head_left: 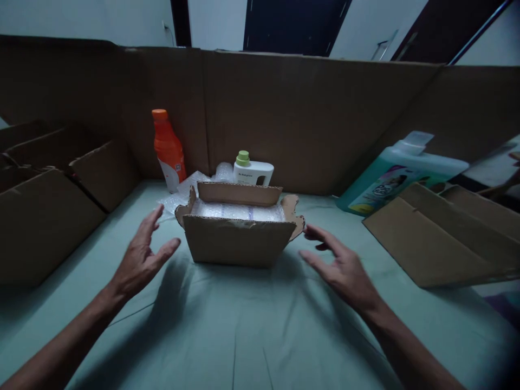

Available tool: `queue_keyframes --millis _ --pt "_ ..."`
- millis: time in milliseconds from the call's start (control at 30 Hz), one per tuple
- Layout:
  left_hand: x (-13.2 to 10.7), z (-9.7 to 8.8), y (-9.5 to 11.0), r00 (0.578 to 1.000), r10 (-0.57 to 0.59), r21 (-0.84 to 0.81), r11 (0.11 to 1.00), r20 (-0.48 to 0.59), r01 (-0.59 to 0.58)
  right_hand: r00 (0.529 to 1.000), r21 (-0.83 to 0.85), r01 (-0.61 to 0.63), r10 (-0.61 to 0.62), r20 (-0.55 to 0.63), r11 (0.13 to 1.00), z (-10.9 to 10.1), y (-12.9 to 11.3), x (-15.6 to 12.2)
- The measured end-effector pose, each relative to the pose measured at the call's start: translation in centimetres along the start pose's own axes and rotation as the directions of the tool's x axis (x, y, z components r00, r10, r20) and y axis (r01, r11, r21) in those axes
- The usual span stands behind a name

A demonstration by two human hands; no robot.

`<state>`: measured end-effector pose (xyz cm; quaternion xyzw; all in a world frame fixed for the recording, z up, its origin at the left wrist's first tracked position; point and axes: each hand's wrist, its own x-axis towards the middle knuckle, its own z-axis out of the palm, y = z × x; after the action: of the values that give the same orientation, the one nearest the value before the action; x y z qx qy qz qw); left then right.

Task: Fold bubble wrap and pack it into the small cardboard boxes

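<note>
A small cardboard box point(239, 242) stands on the green cloth with its top flaps up. Inside lies something wrapped in bubble wrap point(239, 211), its own kind hidden. To the left of the box, my left hand point(142, 257) is held with thumb and fingers apart, holding nothing. On the other side, my right hand point(341, 265) is likewise spread and empty, its fingertips close to the box's right flap; I cannot tell whether they touch it.
Behind the box are an orange bottle point(168, 149), a white bottle with a green cap point(254, 172) and loose bubble wrap point(189, 187). A large teal bottle point(390, 176) leans at right by a cardboard box point(430, 238). Open cartons point(49, 222) stand left. Cardboard panels point(284, 119) form the back.
</note>
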<state>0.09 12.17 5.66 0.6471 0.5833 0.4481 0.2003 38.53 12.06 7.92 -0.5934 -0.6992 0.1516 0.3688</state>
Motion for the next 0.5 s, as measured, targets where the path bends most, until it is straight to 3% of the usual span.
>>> queue_keyframes --millis 100,200,267,367,433,500 --pt "0.8 3.6 -1.2 0.990 -0.053 -0.251 0.964 0.131 0.085 0.987 0.095 -0.042 0.026 0.158 0.995 4.5 0.8 1.2" --pt "2.4 7.0 0.3 0.983 -0.068 -0.440 0.888 0.172 0.138 0.982 0.132 -0.067 0.042 0.186 0.989 6.5 0.4 2.6" --pt "2.5 8.9 1.8 0.985 -0.033 -0.506 0.855 0.171 0.117 0.986 0.080 -0.094 0.082 0.147 0.992 5.7 0.6 2.0" --pt "0.8 10.4 3.9 0.976 0.098 -0.539 0.842 0.196 0.024 0.987 -0.028 -0.156 0.157 0.044 0.987 2.6 1.5 -1.7" --pt "-1.3 9.9 4.6 0.968 0.140 -0.525 0.851 0.208 -0.010 0.986 -0.044 -0.167 0.166 -0.026 0.985 0.9 1.5 -4.6" --pt "-3.6 8.1 4.4 0.972 0.081 -0.494 0.869 0.219 0.038 0.991 -0.007 -0.130 0.129 -0.036 0.992 1.0 0.4 -6.8"
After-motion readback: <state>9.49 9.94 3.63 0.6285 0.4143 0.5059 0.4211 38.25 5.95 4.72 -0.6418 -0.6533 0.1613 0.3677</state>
